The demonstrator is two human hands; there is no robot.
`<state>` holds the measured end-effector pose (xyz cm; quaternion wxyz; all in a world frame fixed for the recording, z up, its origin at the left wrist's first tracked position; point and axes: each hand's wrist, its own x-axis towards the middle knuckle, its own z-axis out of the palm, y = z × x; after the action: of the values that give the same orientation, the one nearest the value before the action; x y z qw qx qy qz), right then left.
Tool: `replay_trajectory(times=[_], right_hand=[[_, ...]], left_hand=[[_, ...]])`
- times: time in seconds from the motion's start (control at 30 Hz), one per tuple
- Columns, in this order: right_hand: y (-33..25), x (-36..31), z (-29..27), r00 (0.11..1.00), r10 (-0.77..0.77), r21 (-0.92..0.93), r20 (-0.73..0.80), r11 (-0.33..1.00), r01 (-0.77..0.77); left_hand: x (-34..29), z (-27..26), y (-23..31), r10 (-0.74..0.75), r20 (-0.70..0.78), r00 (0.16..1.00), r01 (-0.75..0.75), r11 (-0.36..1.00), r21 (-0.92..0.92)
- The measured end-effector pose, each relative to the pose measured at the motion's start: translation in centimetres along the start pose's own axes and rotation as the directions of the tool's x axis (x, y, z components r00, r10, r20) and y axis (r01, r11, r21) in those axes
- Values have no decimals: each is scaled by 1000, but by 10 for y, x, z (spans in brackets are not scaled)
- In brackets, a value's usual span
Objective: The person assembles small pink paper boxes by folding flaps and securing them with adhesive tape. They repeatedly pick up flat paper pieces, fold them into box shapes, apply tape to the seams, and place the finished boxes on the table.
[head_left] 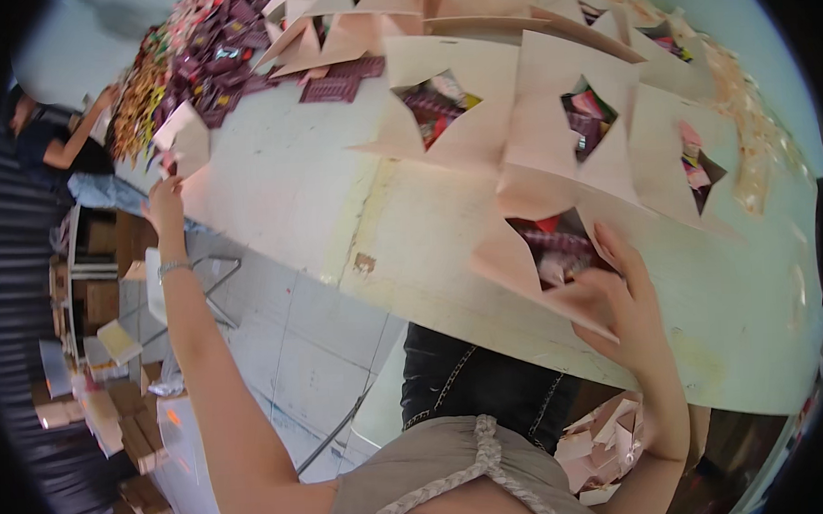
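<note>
My right hand [629,307] grips the near right edge of a pale pink paper box [499,253] at the table's front. Its star-shaped opening shows wrapped sweets [558,251] inside. Far to the left, my outstretched left hand [163,205] has its fingers closed on the lower end of a smaller pale pink paper piece [186,138], partly blurred. Beyond my right hand stand several similar boxes, among them a box with a star window [548,113], each with wrapped sweets showing through its cut-out.
Dark purple packets [228,58] and gold packets [134,113] are heaped at the far left of the white table [280,198]. Another person [53,149] works there. Clear plastic packs [751,141] line the right side. Cartons [129,416] and a folding chair [156,300] stand below left.
</note>
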<state>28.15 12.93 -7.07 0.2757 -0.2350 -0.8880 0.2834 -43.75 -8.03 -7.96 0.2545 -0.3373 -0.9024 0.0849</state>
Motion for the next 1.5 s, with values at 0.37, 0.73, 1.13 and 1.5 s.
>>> replay_trajectory(times=[0.37, 0.73, 1.13, 1.5], right_hand=[[60, 12, -40, 964, 67, -206, -256, 971, -122], [126, 34, -65, 966, -5, -204, -259, 978, -50], [56, -59, -97, 993, 106, 120, 55, 986, -112], [100, -92, -165, 865, 279, 446, -416, 892, -74]], left_hand=[[-193, -222, 211, 526, -410, 745, -649, 714, -262], [-176, -264, 328, 652, -473, 593, -804, 442, -399], [-112, -234, 423, 579, -555, 597, -795, 335, -506], [-168, -283, 460, 536, -578, 616, -649, -71, -757]])
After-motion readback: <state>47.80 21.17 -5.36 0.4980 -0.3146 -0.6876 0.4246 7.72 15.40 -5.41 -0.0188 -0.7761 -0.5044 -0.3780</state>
